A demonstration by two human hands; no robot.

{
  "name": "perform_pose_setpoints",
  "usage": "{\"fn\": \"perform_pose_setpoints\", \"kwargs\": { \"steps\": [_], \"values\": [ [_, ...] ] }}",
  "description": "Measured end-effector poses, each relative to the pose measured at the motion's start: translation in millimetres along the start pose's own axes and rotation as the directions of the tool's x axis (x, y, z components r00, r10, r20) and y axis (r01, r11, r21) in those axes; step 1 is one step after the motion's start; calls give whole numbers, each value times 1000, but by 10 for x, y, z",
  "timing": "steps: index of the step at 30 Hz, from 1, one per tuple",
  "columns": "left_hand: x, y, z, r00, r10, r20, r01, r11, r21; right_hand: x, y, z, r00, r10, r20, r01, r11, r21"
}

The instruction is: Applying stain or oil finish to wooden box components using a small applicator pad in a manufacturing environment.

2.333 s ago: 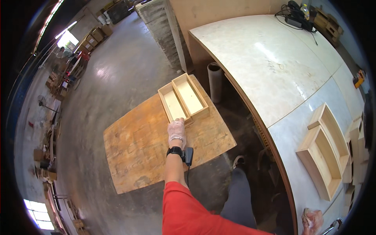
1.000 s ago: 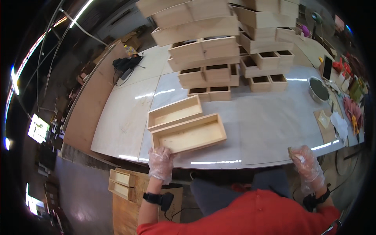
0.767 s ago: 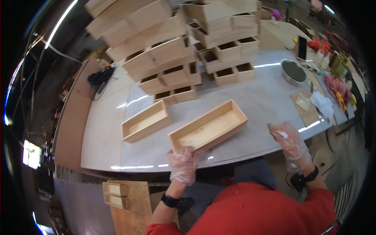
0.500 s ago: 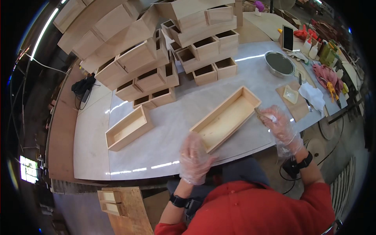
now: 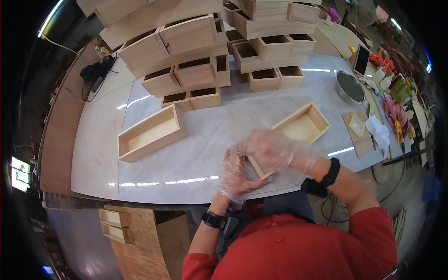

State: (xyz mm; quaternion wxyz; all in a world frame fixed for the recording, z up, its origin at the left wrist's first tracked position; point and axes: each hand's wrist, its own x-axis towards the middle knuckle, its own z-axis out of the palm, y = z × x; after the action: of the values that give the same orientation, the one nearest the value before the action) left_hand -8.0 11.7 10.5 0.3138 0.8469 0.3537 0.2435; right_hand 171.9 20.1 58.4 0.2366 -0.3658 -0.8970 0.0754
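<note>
1. Two hands: left hand (image 5: 238, 178) and right hand (image 5: 273, 150).
2. Two wristbands: left band (image 5: 212, 219) and right band (image 5: 332, 171).
3. Two loose boxes on one table (image 5: 100, 154): left box (image 5: 151, 134) and right box (image 5: 305, 122).
4. Two stacks: left stack (image 5: 190, 35) and right stack (image 5: 277, 30), both cut off at the top, so their boxes cannot be fully counted.
5. One double box (image 5: 113, 218), with two compartments, on one board (image 5: 140, 247), near left.
6. One bowl (image 5: 342, 94), far right.
7. One phone (image 5: 361, 59), far right.
8. Two white bottles (image 5: 386, 83), just beyond the bowl.
9. One pink cloth (image 5: 394, 111), right.
</note>
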Motion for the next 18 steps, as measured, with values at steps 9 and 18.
{"fn": "perform_pose_setpoints", "kwargs": {
  "steps": [9, 18],
  "values": [
    [-10, 19, 82, 994, 7, -105, 6, 992, 129, 20, -47, 32, 996, 10, -85, -15, 999, -50],
    [4, -28, 116, 964, 89, -249, -70, 994, 84, -841, 1077, -247, 966, 250, -64, -189, 518, -834]
  ]
}}
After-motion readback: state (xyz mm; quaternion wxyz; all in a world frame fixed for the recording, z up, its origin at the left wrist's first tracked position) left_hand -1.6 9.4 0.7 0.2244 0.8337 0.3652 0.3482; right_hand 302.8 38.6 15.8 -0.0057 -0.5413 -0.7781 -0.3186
